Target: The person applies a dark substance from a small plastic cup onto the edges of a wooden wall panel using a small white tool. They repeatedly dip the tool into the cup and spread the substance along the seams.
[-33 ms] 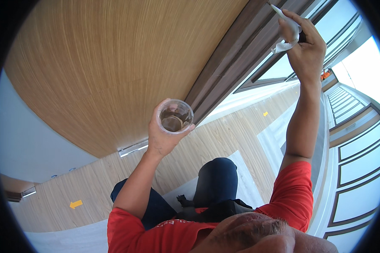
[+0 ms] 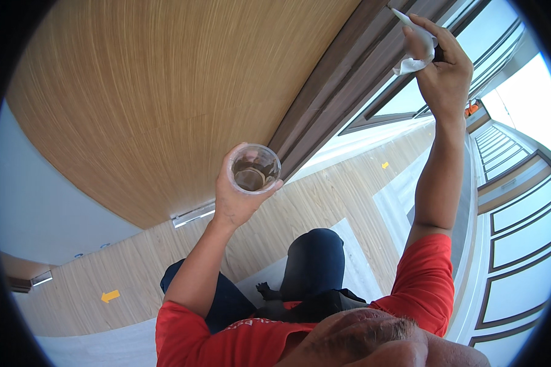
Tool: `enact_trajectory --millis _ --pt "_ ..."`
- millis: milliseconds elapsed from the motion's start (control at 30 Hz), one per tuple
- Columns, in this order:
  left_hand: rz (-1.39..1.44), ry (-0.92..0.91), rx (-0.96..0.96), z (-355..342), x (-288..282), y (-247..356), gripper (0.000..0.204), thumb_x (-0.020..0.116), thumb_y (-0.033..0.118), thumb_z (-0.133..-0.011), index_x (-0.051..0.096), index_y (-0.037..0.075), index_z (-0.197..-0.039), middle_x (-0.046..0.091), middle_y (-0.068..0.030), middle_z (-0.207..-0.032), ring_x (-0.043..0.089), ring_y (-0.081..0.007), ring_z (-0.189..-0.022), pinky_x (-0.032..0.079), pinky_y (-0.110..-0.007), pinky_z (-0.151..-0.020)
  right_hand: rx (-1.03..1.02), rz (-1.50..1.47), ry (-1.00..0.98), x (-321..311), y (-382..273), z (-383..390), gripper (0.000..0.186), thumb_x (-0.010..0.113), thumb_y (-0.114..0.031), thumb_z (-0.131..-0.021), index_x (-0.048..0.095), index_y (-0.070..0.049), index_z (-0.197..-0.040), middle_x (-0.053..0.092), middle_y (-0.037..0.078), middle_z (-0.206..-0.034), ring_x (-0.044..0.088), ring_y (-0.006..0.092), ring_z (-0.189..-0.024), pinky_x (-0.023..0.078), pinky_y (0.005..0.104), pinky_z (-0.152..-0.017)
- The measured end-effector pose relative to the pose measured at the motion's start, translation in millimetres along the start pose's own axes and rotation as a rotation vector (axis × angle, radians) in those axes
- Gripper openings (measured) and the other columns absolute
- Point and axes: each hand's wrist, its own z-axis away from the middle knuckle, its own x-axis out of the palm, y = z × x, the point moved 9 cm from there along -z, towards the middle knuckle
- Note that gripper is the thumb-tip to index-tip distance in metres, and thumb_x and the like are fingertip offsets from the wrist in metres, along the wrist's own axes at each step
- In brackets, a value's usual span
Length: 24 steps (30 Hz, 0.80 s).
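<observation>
My left hand is wrapped round a clear plastic cup, with a brownish content low inside it. It holds the cup in front of the wood-grain panel, near the lower end of the dark brown frame. Raised at the upper right, my right hand pinches a slender white tool with a small dark tip. That tip is at the brown frame's face; whether it touches cannot be made out. A crumpled white cloth or tissue is also held in the right hand's fingers, which partly hide it.
A large wood-grain panel fills the upper left, beside a pale wall. Glass panes lie beyond the brown frame. The wood-look floor bears yellow arrow stickers and pale sheets. Railings stand at right.
</observation>
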Motion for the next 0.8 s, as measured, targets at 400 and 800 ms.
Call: enact_trajectory --millis 400,800 --pt "0.016 0.001 0.011 0.4 0.3 -2.7 0.088 0.097 0.012 -0.067 0.049 0.002 -0.141 0.062 -0.0094 -0.123 0.059 -0.0205 -0.117 0.048 -0.037 -0.105 0.030 0.043 0.055 -0.4 13.2 5.9 0.041 0.080 -0.042 -0.091 0.078 -0.009 -0.116 0.075 0.005 -0.080 0.068 0.0101 -0.067 0.049 0.0236 -0.057" --pt "-0.004 0.006 0.028 0.2 -0.1 -2.4 0.088 0.096 0.012 -0.068 0.049 0.003 -0.141 0.062 -0.0092 -0.122 0.059 -0.0205 -0.116 0.049 -0.037 -0.105 0.087 0.176 0.171 -11.4 13.4 2.7 0.047 0.079 -0.052 -0.088 0.080 -0.009 -0.108 0.075 0.004 -0.078 0.069 0.0107 -0.067 0.053 0.0238 -0.060"
